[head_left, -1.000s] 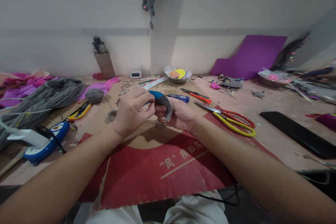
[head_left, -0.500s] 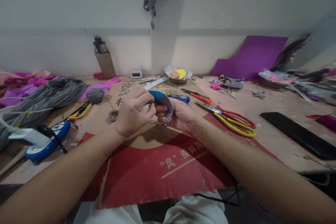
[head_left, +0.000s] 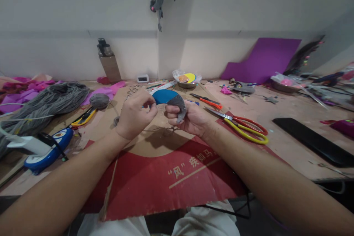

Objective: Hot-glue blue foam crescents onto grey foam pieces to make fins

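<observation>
My right hand [head_left: 195,118] is closed around a blue crescent [head_left: 164,96] whose right part is wrapped in grey yarn [head_left: 178,105]. The wrapped tip points down past my fingers. My left hand [head_left: 138,112] is beside the crescent's left part, thumb and forefinger pinched together. That end of the crescent is partly hidden by the left hand, and what the pinch holds is too small to make out. Loose grey yarn [head_left: 168,131] lies below on the red and brown cardboard [head_left: 160,188].
Scissors with red and yellow handles [head_left: 249,129] and an orange-handled cutter [head_left: 210,103] lie right of my hands, near a black slab [head_left: 312,142]. To the left are a grey yarn skein [head_left: 55,99], a yarn ball [head_left: 99,100], a yellow cutter [head_left: 85,117] and a blue-white power strip [head_left: 52,147].
My left hand has drawn left, away from the right hand. The crescent has turned in my right hand, and more of its blue surface shows.
</observation>
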The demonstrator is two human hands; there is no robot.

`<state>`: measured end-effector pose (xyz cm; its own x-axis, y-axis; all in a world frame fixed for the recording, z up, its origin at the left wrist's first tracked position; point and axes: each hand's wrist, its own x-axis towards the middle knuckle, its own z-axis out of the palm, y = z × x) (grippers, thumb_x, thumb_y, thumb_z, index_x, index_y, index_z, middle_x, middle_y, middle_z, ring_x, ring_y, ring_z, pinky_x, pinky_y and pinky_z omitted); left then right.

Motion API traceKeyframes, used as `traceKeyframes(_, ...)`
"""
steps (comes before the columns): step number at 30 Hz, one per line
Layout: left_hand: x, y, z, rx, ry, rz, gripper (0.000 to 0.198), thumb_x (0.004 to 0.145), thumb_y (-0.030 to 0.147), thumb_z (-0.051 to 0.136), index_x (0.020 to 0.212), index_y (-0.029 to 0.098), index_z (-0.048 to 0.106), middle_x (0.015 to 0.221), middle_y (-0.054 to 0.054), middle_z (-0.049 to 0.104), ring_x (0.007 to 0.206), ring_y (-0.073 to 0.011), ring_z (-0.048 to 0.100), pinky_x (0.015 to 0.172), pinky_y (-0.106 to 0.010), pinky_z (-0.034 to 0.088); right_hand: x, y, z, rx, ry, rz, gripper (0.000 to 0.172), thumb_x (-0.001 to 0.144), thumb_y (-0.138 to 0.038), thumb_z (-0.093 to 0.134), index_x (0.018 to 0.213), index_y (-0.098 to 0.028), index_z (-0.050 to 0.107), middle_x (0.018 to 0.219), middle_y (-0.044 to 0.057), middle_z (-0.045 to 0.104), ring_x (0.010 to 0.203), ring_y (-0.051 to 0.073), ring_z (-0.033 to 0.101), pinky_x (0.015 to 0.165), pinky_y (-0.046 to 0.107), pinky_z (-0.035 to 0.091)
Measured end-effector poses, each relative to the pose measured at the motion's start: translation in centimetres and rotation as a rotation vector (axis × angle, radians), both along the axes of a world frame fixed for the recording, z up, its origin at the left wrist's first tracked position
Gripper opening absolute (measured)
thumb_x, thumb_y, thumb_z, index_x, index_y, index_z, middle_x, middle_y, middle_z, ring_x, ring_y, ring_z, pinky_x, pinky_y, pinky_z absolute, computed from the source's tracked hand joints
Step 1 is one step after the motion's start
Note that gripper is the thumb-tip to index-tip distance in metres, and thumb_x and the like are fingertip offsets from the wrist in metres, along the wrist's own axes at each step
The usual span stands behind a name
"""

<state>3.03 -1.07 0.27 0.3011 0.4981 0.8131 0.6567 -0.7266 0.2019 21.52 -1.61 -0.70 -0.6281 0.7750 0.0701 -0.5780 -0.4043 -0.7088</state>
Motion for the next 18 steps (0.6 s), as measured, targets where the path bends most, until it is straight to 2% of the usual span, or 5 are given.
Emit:
traceKeyframes(3, 0.1, -0.2, 0.3, -0.006, -0.015, 0.008, 0.01, 0.082, 0.018, 0.06, 0.073, 0.021, 0.059, 0.067, 0.0, 0.059, 0.066, -0.0147, 0.053, 0.065, -0.03, 0.044, 0.1, 0.1, 0.0, -0.008, -0.009, -0.007, 0.015, 0.087, -0.01, 0.041, 0.074, -0.019, 0.044, 0.064, -0.005, 0.03, 0.05, 0.008, 0.022, 0.042, 0.011, 0.029)
traceKeyframes(7, 0.3, -0.5, -0.1, 0.009, 0.034, -0.037, 0.006, 0.085, 0.024, 0.061, 0.085, 0.021, 0.066, 0.076, -0.001, 0.067, 0.069, -0.0147, 0.057, 0.068, -0.03, 0.045, 0.0, 0.1, -0.3, 0.006, -0.008, 0.002, 0.013, 0.087, -0.012, 0.042, 0.082, -0.017, 0.052, 0.064, -0.004, 0.031, 0.052, 0.008, 0.026, 0.043, 0.011, 0.03)
traceKeyframes(11, 0.3, -0.5, -0.4, -0.011, 0.064, -0.049, 0.006, 0.085, 0.021, 0.059, 0.082, 0.022, 0.064, 0.077, -0.001, 0.066, 0.07, -0.0151, 0.057, 0.07, -0.031, 0.045, -0.2, 0.1, -0.4, 0.007, -0.005, 0.012, 0.013, 0.086, -0.011, 0.042, 0.083, -0.017, 0.053, 0.063, -0.005, 0.031, 0.051, 0.007, 0.027, 0.043, 0.011, 0.029)
traceKeyframes(14, 0.3, -0.6, 0.3, -0.003, -0.025, -0.026, 0.002, 0.082, 0.021, 0.062, 0.082, 0.022, 0.06, 0.081, -0.003, 0.064, 0.079, -0.0178, 0.058, 0.075, -0.033, 0.046, -0.3, 0.1, -0.4, -0.006, -0.036, 0.005, 0.011, 0.087, -0.014, 0.043, 0.081, -0.017, 0.052, 0.063, -0.005, 0.03, 0.05, 0.007, 0.025, 0.043, 0.012, 0.028)
traceKeyframes(18, 0.3, -0.7, 1.4, -0.123, -0.05, -0.058, 0.027, 0.079, 0.031, 0.069, 0.104, 0.022, 0.062, 0.112, -0.007, 0.064, 0.106, -0.024, 0.057, 0.09, -0.038, 0.045, -0.4, -0.1, -0.4, 0.001, -0.109, 0.011, 0.015, 0.089, -0.019, 0.044, 0.075, -0.018, 0.048, 0.062, -0.005, 0.031, 0.05, 0.007, 0.025, 0.044, 0.015, 0.031)
